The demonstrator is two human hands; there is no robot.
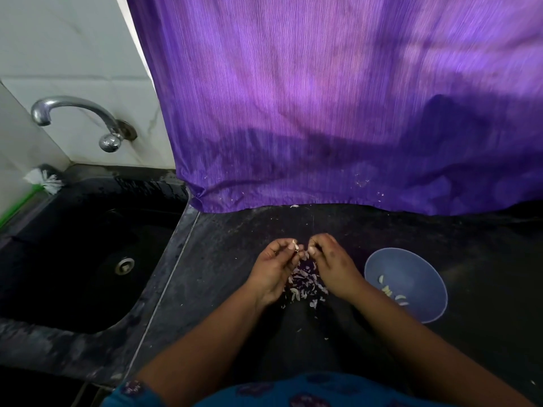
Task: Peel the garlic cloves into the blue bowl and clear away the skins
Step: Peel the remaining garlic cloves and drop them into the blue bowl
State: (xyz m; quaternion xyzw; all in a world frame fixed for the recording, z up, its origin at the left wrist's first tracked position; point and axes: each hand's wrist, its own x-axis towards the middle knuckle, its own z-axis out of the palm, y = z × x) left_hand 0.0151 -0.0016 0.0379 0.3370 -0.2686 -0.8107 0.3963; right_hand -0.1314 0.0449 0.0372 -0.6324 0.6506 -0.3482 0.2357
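**Garlic clove pinched between both hands over the skins**

Where the frame begins at the left, a dark sink [88, 254] is seen, its near edge cut off and its depths lost in shadow; a metal tap [79, 118] is mounted on the tiled wall above it, and a brush [44, 179] is only partly shown at the sink's far corner. On the dark counter [223, 259], the left hand [273, 271] is held with its fingers curled, a small garlic clove [296, 247] being pinched at the fingertips. The clove is largely covered by the fingers. Below it, a heap of skins [305, 284] is spread between the wrists. The right hand [332, 259] is curled likewise, its fingertips pinching at the same clove; exactly what is gripped cannot be made out. Further right, peeled cloves [393, 292] are seen in the blue bowl [411, 259], its near left rim hidden by the right forearm. Behind everything, a blurred purple curtain [338, 98] is hung.
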